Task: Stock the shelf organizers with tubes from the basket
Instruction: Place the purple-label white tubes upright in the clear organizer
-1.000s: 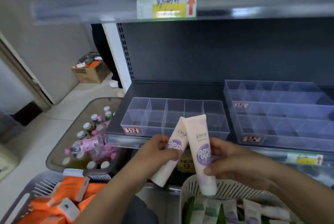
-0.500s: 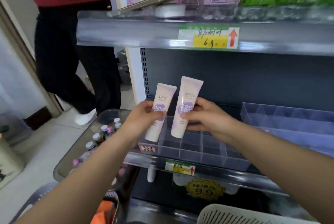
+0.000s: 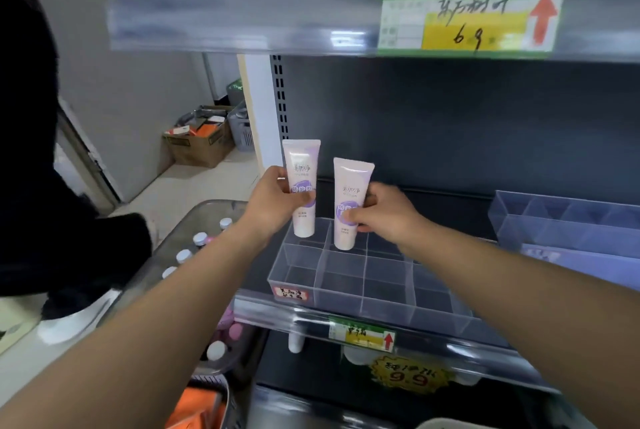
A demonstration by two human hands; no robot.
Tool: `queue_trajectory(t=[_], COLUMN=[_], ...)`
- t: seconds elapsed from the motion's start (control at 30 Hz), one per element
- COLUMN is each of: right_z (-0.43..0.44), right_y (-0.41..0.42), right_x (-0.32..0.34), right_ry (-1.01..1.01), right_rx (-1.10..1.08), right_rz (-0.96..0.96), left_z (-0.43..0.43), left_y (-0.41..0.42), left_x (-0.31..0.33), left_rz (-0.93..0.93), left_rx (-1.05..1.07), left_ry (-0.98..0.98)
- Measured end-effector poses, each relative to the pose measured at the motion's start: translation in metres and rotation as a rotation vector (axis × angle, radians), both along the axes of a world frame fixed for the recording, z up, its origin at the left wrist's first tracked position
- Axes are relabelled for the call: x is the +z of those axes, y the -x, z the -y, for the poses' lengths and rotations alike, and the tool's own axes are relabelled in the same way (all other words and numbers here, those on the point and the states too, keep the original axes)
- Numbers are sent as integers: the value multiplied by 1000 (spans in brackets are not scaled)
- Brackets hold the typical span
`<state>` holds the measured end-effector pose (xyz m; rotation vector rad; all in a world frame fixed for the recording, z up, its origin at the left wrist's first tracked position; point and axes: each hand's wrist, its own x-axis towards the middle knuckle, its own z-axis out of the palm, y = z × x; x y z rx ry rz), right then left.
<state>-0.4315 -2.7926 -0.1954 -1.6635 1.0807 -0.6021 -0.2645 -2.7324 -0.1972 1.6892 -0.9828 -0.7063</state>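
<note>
Upright, tubes (image 3: 302, 186) above organizer (image 3: 346, 276) edge

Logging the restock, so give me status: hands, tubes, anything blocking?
Left hand grips one tube, right hand the other tube. Both upright, bottoms in the clear organizer's back compartments. Nothing blocking.

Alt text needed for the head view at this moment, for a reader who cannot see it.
Each bare hand holds one upright white-and-purple tube, the left hand and the right hand, lowering them into back-row compartments of a clear shelf organizer that is otherwise empty. A second clear organizer sits to the right.
</note>
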Motion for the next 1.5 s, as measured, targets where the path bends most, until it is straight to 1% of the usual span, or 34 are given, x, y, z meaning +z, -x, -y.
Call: queue_trajectory(t=[0.2,0.43,0.6,0.77,1.03,1.2,1.33,1.4,1.5], right_z=[4,6,4,4,1,-4,-16,-23,-37], right_y=[-10,-10,-13,-14,-6,12,35,50,74], right_x=[-17,-26,-26,-28,-21,-14,-5,0,7], right_ry=[38,66,102,121,193,296,381,429,489], right_rx=[0,-23,-18,-29,-43,-42,-13,18,53], right_rz=[-72,-91,-164,-169,-192,-247,-324,-389,-441], left_z=[5,5,4,4,-2,-8,-16,-21,-35], left_y=[-6,-5,-3,0,3,9,16,25,44], left_x=[-17,-25,-29,-28,-23,-13,-2,2,8], left_rz=[118,199,208,236,216,258,293,364,574], left_rx=[-46,-78,-75,-61,-23,-4,54,87,110], left_ry=[-73,-126,-135,-144,-147,-165,-170,-217,-284])
